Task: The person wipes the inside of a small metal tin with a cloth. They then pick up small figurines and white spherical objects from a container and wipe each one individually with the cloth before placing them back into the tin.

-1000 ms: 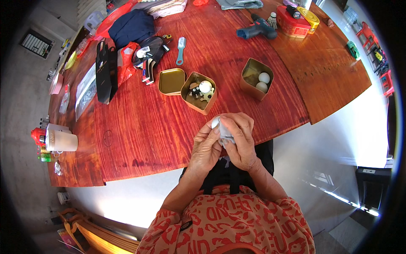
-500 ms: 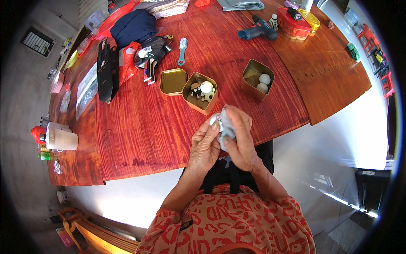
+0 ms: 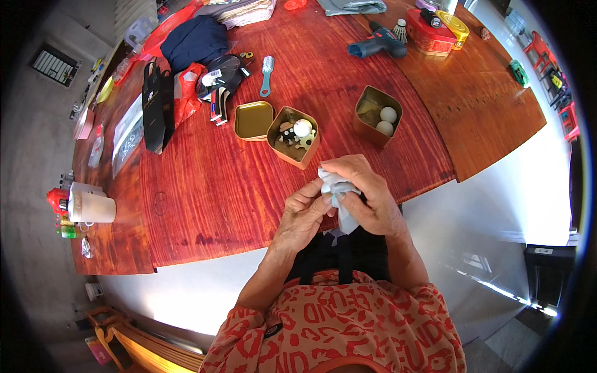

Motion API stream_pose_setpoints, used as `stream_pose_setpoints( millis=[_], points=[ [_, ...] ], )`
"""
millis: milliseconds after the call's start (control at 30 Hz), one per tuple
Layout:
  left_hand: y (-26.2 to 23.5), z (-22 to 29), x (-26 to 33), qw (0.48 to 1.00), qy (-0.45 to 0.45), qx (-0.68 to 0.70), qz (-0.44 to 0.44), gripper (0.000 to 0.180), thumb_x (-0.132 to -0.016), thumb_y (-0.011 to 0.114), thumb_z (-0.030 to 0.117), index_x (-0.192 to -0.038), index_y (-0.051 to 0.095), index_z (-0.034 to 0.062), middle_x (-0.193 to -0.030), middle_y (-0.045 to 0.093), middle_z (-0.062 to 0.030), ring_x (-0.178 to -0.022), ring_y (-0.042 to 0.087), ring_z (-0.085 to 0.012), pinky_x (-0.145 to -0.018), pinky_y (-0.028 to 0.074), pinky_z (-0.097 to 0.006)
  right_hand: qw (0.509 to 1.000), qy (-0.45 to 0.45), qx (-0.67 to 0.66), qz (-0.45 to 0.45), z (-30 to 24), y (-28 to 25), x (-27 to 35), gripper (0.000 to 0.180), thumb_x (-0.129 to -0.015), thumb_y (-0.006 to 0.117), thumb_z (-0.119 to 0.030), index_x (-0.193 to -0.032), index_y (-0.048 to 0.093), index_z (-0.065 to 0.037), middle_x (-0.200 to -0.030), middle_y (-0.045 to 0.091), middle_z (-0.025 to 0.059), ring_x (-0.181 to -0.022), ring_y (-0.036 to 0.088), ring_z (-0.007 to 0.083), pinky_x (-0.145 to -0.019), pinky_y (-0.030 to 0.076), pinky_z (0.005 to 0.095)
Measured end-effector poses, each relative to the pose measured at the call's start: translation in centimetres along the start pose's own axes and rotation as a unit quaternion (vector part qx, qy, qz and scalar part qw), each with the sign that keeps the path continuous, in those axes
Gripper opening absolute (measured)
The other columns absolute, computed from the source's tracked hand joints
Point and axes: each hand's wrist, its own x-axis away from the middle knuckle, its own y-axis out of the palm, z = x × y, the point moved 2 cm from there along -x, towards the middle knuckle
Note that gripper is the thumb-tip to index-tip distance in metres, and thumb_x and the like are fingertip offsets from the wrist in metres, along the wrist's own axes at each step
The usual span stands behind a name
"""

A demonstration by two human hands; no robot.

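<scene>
Close to the table's near edge, my two hands meet around a whitish cloth. My right hand (image 3: 368,196) is closed on the cloth (image 3: 346,219), whose loose end hangs below the fingers. My left hand (image 3: 303,214) pinches a small white object (image 3: 327,189), largely covered by the cloth and fingers, so its kind is unclear. Just beyond them stands an open tin box (image 3: 297,163) holding small figures and a white ball (image 3: 303,128). To its right, another open tin box (image 3: 372,133) contains two white balls (image 3: 387,121).
A gold lid (image 3: 254,120) lies left of the nearer tin. Farther off are a hairbrush (image 3: 267,76), a cordless drill (image 3: 377,45), a shuttlecock (image 3: 400,30) and a red tin (image 3: 429,36). Leftward are a black paper bag (image 3: 158,109), dark clothing (image 3: 194,40) and a pale mug (image 3: 92,205).
My right hand has shifted slightly right and turned, with the cloth now spread over the small white object and hanging lower. My left hand stays nearly in place. The tins have not moved.
</scene>
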Motion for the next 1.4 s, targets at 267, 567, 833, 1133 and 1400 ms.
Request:
stream_pose_setpoints(
  millis=[267,567,833,1133,1400],
  points=[
    [1.8,-0.2,-0.7,0.992,0.030,0.073,0.097,0.037,-0.093,0.055,0.008,-0.129,0.049,0.0007,-0.110,0.060,-0.0053,-0.091,0.059,-0.0097,-0.079,0.050,-0.021,0.991,0.067,-0.009,0.116,1.8,1.5,1.1,0.045,-0.083,0.054,-0.001,-0.128,0.046,0.001,-0.113,0.053,0.0172,-0.101,0.052,0.0282,-0.088,0.042,0.0362],
    [-0.2,-1.0,-0.8,0.987,0.052,0.102,0.109,0.034,-0.096,0.050,0.019,-0.125,0.050,0.0011,-0.114,0.060,-0.0075,-0.103,0.057,-0.0134,-0.091,0.049,-0.028,0.946,-0.030,0.267,0.183,1.4,4.2,2.8,0.056,-0.072,0.070,-0.003,-0.124,0.049,0.001,-0.112,0.051,0.0174,-0.093,0.052,0.0336,-0.075,0.048,0.0400],
    [-0.4,-0.7,-0.7,0.983,0.035,0.145,0.111,0.028,-0.092,0.058,0.012,-0.118,0.055,0.0032,-0.108,0.061,-0.0064,-0.092,0.058,-0.0112,-0.082,0.049,-0.026,0.974,0.018,0.124,0.187,1.6,2.9,3.4,0.053,-0.070,0.071,0.003,-0.120,0.055,-0.003,-0.112,0.056,0.0154,-0.097,0.058,0.0306,-0.079,0.049,0.0367],
    [0.2,0.3,-0.4,0.991,0.064,0.065,0.100,0.020,-0.089,0.060,0.006,-0.108,0.059,0.0021,-0.103,0.064,-0.0085,-0.094,0.062,-0.0137,-0.084,0.053,-0.026,0.948,-0.132,0.226,0.181,1.1,3.3,2.7,0.040,-0.069,0.072,0.000,-0.108,0.066,-0.007,-0.121,0.056,0.0060,-0.100,0.053,0.0240,-0.080,0.048,0.0353],
    [0.0,-0.7,-0.5,0.977,0.017,0.186,0.101,0.019,-0.093,0.056,0.015,-0.108,0.061,0.0035,-0.105,0.065,-0.0094,-0.096,0.063,-0.0163,-0.083,0.054,-0.028,0.937,-0.156,0.270,0.158,1.0,4.3,3.8,0.029,-0.072,0.072,-0.005,-0.101,0.071,-0.010,-0.119,0.059,0.0014,-0.104,0.054,0.0190,-0.086,0.050,0.0265]
  ],
)
